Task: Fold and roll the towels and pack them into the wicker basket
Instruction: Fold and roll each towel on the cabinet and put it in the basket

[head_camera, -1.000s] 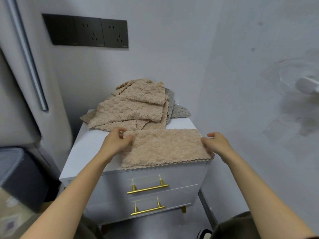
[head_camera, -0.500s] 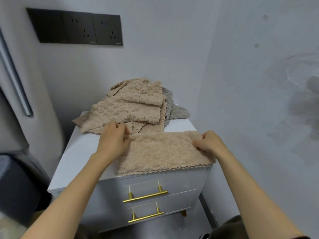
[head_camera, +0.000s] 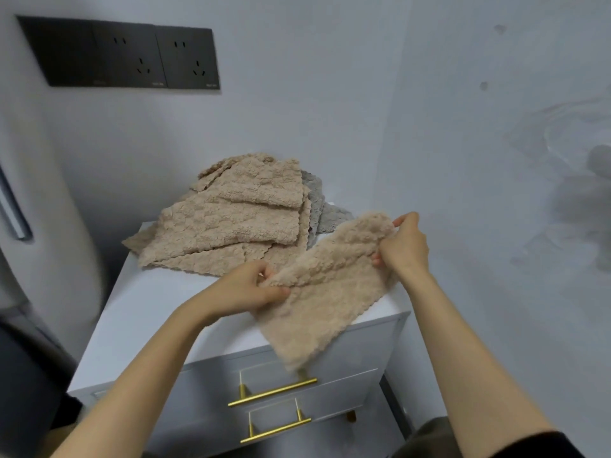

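1. A beige towel (head_camera: 325, 285) is hanging tilted over the cabinet's (head_camera: 139, 312) front right corner.
2. The left hand (head_camera: 244, 289) is pinching its lower end, the right hand (head_camera: 401, 246) its upper end.
3. A towel pile (head_camera: 231, 219) is lying at the back edge.

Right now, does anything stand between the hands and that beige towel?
Nothing visible does: the left hand and right hand both pinch the beige towel, held above the white cabinet. No wicker basket is in view.

White cabinet top (head_camera: 145, 312): front-left bare, open to reach. Towel pile (head_camera: 228, 226) fills back. Held towel (head_camera: 324, 292) drapes front-right corner. Back wall (head_camera: 297, 110) close behind, side wall (head_camera: 496, 193) close right.
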Demonstrator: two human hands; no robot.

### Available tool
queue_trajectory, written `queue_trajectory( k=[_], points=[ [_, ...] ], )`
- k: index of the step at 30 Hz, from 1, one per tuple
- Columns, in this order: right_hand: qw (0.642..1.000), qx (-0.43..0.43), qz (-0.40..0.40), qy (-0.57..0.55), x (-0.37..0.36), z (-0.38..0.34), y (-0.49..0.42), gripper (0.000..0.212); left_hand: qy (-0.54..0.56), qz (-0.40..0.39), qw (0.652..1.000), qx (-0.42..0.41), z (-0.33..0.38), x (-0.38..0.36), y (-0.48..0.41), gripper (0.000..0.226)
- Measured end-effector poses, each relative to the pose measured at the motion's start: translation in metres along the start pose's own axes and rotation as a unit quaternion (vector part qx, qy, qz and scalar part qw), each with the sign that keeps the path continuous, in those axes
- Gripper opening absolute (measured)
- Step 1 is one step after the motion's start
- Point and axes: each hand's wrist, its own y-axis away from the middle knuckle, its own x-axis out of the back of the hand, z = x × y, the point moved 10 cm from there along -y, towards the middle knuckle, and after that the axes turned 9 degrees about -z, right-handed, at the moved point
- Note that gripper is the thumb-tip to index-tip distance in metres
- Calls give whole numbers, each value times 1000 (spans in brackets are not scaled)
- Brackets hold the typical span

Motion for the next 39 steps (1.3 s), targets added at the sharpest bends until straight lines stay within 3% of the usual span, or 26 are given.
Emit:
queue_trajectory(
  k=[4, 8, 11, 14, 21, 24, 26, 29, 32, 35, 37, 39],
  points=[
    [997, 26, 22, -69, -5, -14, -16, 33, 163, -32, 985, 53, -5, -25, -5, 30],
    [978, 94, -72, -172, -33, -42, -18, 45, 338, -98, 932, 84, -5, -54, -11, 28],
    [972, 124, -144, -138, -51, -47, -10, 52, 326, -90, 936, 102, -13, -58, -13, 22],
    [976, 128, -170, -53, -52, -42, -2, 44, 311, -72, 941, 110, -15, -56, -11, 24],
    [947, 185, -247, 91, -47, -42, 51, 22, 196, -9, 975, 102, -12, -46, 4, 32],
    [913, 219, -304, 162, -54, -35, 87, 24, 5, 54, 995, 81, -14, -27, 7, 48],
    [891, 243, -325, 203, -61, -27, 109, 29, -115, 104, 987, 53, -8, -18, 11, 52],
    [855, 295, -272, 329, -71, -16, 133, 50, -170, 132, 976, -43, 9, -15, 19, 44],
    [818, 344, -194, 418, -84, -9, 146, 70, -235, 89, 956, -154, 23, -29, 22, 45],
    [828, 359, -139, 408, -81, -10, 145, 59, -281, 11, 946, -161, 12, -48, 20, 80],
    [830, 377, -133, 388, -77, -14, 146, 50, -321, -1, 933, -162, 8, -54, 19, 85],
    [832, 389, -159, 362, -71, -17, 149, 32, -335, 20, 926, -174, 10, -53, 21, 77]
  ],
)
